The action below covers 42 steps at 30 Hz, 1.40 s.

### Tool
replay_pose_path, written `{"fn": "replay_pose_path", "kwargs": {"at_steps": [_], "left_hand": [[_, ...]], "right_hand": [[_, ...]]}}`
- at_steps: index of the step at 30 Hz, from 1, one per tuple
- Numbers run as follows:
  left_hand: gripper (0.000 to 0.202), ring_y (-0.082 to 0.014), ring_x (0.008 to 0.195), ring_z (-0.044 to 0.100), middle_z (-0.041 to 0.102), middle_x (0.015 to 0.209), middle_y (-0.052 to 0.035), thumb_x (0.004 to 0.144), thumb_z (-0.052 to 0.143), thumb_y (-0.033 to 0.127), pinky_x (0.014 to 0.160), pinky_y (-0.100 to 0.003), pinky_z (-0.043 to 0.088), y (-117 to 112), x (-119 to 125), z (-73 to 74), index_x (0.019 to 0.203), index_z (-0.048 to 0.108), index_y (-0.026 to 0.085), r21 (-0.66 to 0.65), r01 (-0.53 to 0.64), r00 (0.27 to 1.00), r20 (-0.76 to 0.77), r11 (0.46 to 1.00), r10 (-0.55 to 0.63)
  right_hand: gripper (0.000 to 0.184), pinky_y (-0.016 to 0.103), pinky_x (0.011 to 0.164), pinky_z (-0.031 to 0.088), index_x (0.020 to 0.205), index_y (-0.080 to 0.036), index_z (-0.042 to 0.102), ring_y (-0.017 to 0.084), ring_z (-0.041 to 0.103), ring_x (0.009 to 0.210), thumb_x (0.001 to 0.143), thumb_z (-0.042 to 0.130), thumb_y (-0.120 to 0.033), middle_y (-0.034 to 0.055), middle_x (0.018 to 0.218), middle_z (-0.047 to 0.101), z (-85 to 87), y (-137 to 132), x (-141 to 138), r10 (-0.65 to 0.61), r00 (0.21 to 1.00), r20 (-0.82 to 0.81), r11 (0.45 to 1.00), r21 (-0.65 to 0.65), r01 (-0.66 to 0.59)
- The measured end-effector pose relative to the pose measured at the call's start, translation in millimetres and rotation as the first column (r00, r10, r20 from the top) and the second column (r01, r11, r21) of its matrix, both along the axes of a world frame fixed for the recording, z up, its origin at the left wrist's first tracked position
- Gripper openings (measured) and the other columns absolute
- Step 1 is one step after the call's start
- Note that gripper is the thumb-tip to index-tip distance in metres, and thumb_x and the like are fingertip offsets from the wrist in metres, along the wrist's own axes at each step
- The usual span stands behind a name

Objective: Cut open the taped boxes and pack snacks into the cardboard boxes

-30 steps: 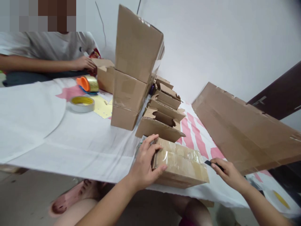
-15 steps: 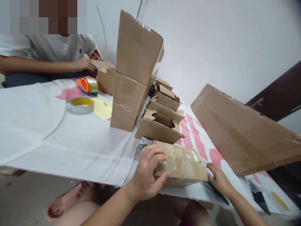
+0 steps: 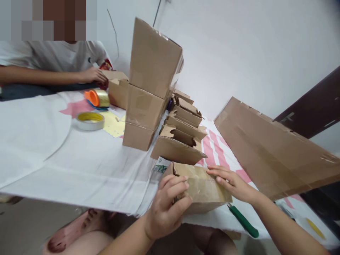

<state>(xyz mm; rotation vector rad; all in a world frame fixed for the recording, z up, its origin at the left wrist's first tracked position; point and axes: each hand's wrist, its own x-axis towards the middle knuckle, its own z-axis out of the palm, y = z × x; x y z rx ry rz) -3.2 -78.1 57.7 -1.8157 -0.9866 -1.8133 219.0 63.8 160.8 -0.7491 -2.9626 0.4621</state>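
Note:
A small taped cardboard box (image 3: pixel 202 193) lies near the table's front edge, with clear tape across its top. My left hand (image 3: pixel 170 202) is curled over the box's left end, fingers bent at its upper edge and thumb along the front. On the top face toward the right end rests my right hand (image 3: pixel 230 182), its fingers stretched out and fairly flat. Just right of the box is a green-handled tool (image 3: pixel 244 221); its metal tip is partly hidden by the box. A printed white and green packet (image 3: pixel 161 165) sits behind the box's left corner.
Three boxes form a tall stack (image 3: pixel 143 106) left of a row of open cardboard boxes (image 3: pixel 180 143). A large cardboard sheet (image 3: pixel 273 148) leans at right. Tape rolls (image 3: pixel 90 122) lie at left. Across the table, another person's hand (image 3: pixel 94 76) is by a box.
My right hand has moved from the box's right end up onto its top, uncovering the green handle. My left fingers have curled more at the left end.

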Motion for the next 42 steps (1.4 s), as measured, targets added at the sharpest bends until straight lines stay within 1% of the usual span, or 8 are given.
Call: {"fn": "replay_pose_path", "kwargs": {"at_steps": [10,18,22,26,30,32,37,42], "left_hand": [[0.021,-0.0232,0.109,0.061,0.051,0.111,-0.0095,0.084,0.046,-0.002,0.086,-0.039,0.059,-14.1,10.0,-4.6,0.093,0.055,0.014,0.059,0.149,0.981,0.118,0.987,-0.155],[0.02,-0.0235,0.095,0.069,0.068,0.091,-0.0103,0.089,0.048,0.017,0.076,-0.038,0.062,-35.1,6.1,9.7,0.108,0.048,0.023,-0.018,0.321,0.943,0.104,0.947,-0.318],[0.018,-0.0183,0.076,0.071,0.072,0.08,-0.0063,0.089,0.05,0.02,0.067,-0.029,0.059,-41.7,6.4,19.8,0.107,0.047,0.024,-0.12,0.407,0.914,0.054,0.906,-0.403],[0.012,-0.0157,0.062,0.066,0.069,0.072,-0.005,0.084,0.052,0.017,0.056,-0.026,0.054,-38.3,15.7,20.0,0.096,0.05,0.02,-0.09,0.324,0.945,-0.005,0.942,-0.326],[0.011,-0.0183,0.07,0.064,0.069,0.08,-0.0076,0.079,0.054,0.012,0.062,-0.03,0.055,-31.8,21.5,15.6,0.089,0.056,0.016,-0.138,0.243,0.964,-0.08,0.96,-0.256],[0.012,-0.0186,0.076,0.063,0.068,0.084,-0.0084,0.08,0.053,0.01,0.067,-0.032,0.055,-28.0,20.1,14.6,0.091,0.056,0.015,-0.18,0.223,0.969,-0.063,0.958,-0.238],[0.014,-0.0165,0.082,0.061,0.064,0.09,-0.0082,0.083,0.054,0.008,0.073,-0.029,0.054,-19.8,11.5,15.5,0.094,0.056,0.017,-0.275,0.225,0.974,0.065,0.935,-0.215],[0.02,-0.0211,0.1,0.058,0.062,0.098,-0.0091,0.078,0.057,0.003,0.087,-0.036,0.051,-21.6,11.6,17.4,0.092,0.056,0.017,-0.21,0.184,0.983,0.062,0.96,-0.175]], "right_hand": [[0.048,0.041,0.108,0.039,0.128,-0.027,0.058,0.025,0.052,0.124,0.086,0.059,-0.05,0.0059,0.136,0.057,22.0,14.4,-13.5,-0.038,0.992,0.117,0.96,-0.272,0.069],[0.059,0.042,0.107,0.039,0.132,-0.027,0.054,0.026,0.052,0.124,0.079,0.068,-0.049,0.0066,0.136,0.056,32.0,25.2,-16.4,0.075,0.978,0.195,0.94,-0.341,-0.004],[0.06,0.04,0.103,0.043,0.133,-0.028,0.053,0.025,0.056,0.12,0.078,0.068,-0.05,0.007,0.131,0.06,19.5,18.5,-19.9,0.129,0.974,0.188,0.971,-0.225,-0.085],[0.066,0.042,0.101,0.043,0.137,-0.023,0.048,0.027,0.054,0.12,0.079,0.067,-0.051,0.0117,0.131,0.059,10.4,12.2,-18.5,0.113,0.966,0.232,0.991,-0.099,-0.092],[0.094,0.043,0.1,0.044,0.143,-0.02,0.038,0.031,0.051,0.123,0.065,0.077,-0.056,0.0163,0.138,0.051,7.1,12.6,-7.6,0.08,0.934,0.349,0.994,-0.092,-0.051],[0.097,0.043,0.1,0.044,0.143,-0.019,0.036,0.032,0.049,0.125,0.063,0.081,-0.05,0.017,0.139,0.049,6.8,9.2,-3.6,0.086,0.94,0.331,0.996,-0.034,-0.079],[0.066,0.04,0.094,0.047,0.132,-0.023,0.048,0.026,0.055,0.115,0.07,0.066,-0.012,0.0111,0.125,0.057,11.7,-8.0,-2.0,0.135,0.973,0.187,0.971,0.173,-0.168],[0.041,0.033,0.084,0.051,0.116,-0.021,0.058,0.019,0.063,0.095,0.077,0.051,-0.008,0.0082,0.105,0.066,20.3,-8.0,2.9,0.156,0.984,0.08,0.971,0.171,-0.168]]}}
